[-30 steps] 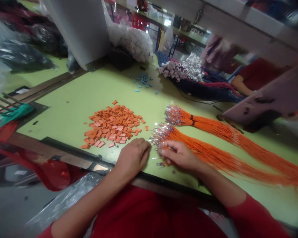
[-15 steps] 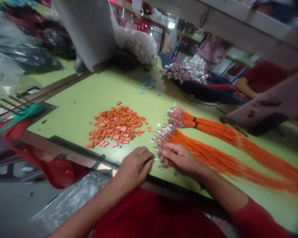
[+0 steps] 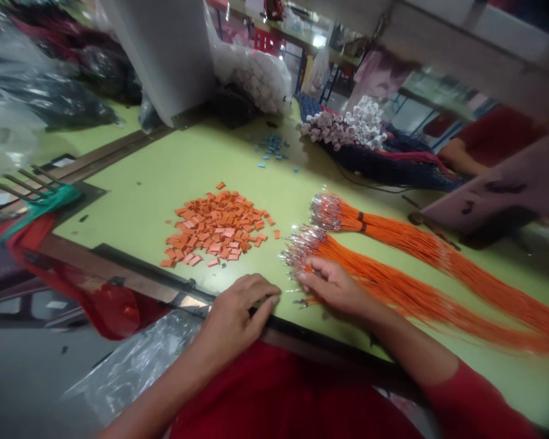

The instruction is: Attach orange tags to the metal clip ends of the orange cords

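Note:
My left hand (image 3: 242, 305) rests at the table's front edge, thumb and fingers drawn close together; whatever may lie between them is hidden. To its right, my right hand (image 3: 332, 283) pinches an orange wire with a metal terminal, which points toward the left fingertips. Beside and beneath the right hand spreads a loose bundle of orange wires (image 3: 384, 274) with shiny metal ends. A second wire bundle (image 3: 407, 236), tied with black bands, runs behind it. Small flat orange plastic pieces (image 3: 215, 225) form a pile beyond my left hand.
A few blue pieces (image 3: 272, 146) lie farther back on the green table (image 3: 132, 213). Dark cables with white connectors (image 3: 348, 125) sit at the back right, near another person's arm (image 3: 462, 158). A grey panel (image 3: 165, 61) stands at the back left, and green-wrapped prongs (image 3: 46, 198) stick out at left.
My left hand has drawn slightly left, away from the right hand, widening the gap between them. The right hand stays almost in place with the wire. The whole view has shifted slightly.

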### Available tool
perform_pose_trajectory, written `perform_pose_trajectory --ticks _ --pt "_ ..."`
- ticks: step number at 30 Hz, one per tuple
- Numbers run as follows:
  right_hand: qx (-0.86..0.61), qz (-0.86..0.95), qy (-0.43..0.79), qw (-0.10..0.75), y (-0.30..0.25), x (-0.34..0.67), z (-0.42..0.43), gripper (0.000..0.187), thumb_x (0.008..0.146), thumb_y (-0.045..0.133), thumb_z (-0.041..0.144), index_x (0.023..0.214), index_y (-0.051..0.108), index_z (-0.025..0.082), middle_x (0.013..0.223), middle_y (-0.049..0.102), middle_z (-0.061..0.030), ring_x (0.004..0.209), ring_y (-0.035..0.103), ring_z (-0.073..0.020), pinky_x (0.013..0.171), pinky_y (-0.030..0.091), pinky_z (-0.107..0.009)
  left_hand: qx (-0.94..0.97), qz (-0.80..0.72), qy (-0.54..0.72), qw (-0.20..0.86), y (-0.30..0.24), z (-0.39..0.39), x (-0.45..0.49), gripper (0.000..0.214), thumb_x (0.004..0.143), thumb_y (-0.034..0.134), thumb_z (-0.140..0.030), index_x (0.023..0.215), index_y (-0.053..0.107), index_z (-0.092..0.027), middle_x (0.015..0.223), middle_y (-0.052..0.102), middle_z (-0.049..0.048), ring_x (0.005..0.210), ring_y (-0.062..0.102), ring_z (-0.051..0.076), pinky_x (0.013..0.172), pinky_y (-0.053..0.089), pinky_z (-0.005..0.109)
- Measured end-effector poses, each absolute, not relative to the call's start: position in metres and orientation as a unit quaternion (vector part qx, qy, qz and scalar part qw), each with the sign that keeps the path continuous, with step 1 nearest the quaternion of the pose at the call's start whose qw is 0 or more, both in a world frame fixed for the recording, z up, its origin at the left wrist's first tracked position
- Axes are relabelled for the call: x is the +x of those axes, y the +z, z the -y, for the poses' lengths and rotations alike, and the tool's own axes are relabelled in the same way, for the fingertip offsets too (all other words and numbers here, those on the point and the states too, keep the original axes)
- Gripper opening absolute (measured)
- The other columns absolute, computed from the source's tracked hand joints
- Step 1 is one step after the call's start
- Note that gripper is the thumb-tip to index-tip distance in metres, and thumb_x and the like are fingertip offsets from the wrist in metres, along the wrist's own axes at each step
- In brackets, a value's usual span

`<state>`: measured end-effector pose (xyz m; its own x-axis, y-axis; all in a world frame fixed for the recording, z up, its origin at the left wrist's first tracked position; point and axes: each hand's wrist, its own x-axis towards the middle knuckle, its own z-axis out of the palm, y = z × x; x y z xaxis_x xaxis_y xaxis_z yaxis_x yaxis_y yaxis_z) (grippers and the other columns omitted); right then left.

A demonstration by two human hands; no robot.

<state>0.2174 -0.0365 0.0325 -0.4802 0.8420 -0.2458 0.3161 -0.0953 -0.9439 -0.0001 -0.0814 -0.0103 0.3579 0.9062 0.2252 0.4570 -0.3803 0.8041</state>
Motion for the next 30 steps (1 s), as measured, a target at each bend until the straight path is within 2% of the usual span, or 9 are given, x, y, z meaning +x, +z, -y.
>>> perform_pose_trajectory --ticks 6,13,18,22,26,30 --pt "-0.449 0.605 0.614 0.237 0.032 0.22 0.037 0.032 0.089 0.062 0.049 0.089 0.064 0.017 0.08 0.058 -0.0003 0.072 0.051 -0.0131 0.069 0.043 -0.025 0.766 -0.427 0.327 0.352 -0.008 0.085 0.012 0.02 0.095 0.052 -0.019 0.103 0.071 -0.021 0.092 0.066 0.007 0.086 0.062 0.02 0.078 0.052 0.034" --pt "-0.455 0.608 0.611 0.224 0.031 0.22 0.037 0.025 0.088 0.063 0.042 0.086 0.063 0.017 0.078 0.057 0.0005 0.072 0.05 -0.0129 0.069 0.042 -0.024 0.769 -0.425 0.314 0.359 -0.009 0.083 0.017 0.017 0.093 0.056 -0.021 0.101 0.071 -0.021 0.09 0.066 0.0064 0.087 0.061 0.021 0.078 0.051 0.034" --pt "-0.472 0.592 0.613 0.226 0.025 0.218 0.04 0.024 0.085 0.066 0.041 0.081 0.063 0.017 0.072 0.056 0.0016 0.067 0.048 -0.0116 0.06 0.04 -0.021 0.779 -0.397 0.315 0.369 -0.009 0.086 0.019 0.018 0.093 0.053 -0.019 0.093 0.072 -0.021 0.086 0.066 0.0066 0.083 0.061 0.02 0.074 0.051 0.034" --pt "-0.469 0.566 0.636 0.235 0.021 0.216 0.041 0.026 0.084 0.067 0.043 0.087 0.068 0.017 0.078 0.062 -0.0012 0.069 0.054 -0.0131 0.06 0.044 -0.022 0.741 -0.433 0.352 0.373 -0.01 0.087 0.01 0.016 0.094 0.054 -0.022 0.098 0.07 -0.022 0.088 0.067 0.0059 0.083 0.061 0.02 0.076 0.051 0.034" --pt "-0.465 0.573 0.635 0.231 0.017 0.215 0.042 0.026 0.083 0.068 0.042 0.088 0.07 0.016 0.075 0.063 -0.0012 0.067 0.056 -0.0126 0.061 0.045 -0.023 0.68 -0.483 0.377 0.403 -0.01 0.084 0.008 0.015 0.093 0.058 -0.029 0.1 0.069 -0.021 0.079 0.064 0.0016 0.069 0.058 0.015 0.063 0.048 0.026" --pt "-0.466 0.59 0.624 0.213 0.011 0.218 0.043 0.023 0.083 0.069 0.038 0.083 0.067 0.015 0.069 0.061 0.0004 0.062 0.054 -0.0119 0.059 0.043 -0.023 0.634 -0.492 0.401 0.441 -0.011 0.081 0.019 0.017 0.091 0.058 -0.03 0.083 0.069 -0.019 0.067 0.06 -0.0015 0.058 0.052 0.012 0.053 0.043 0.022"
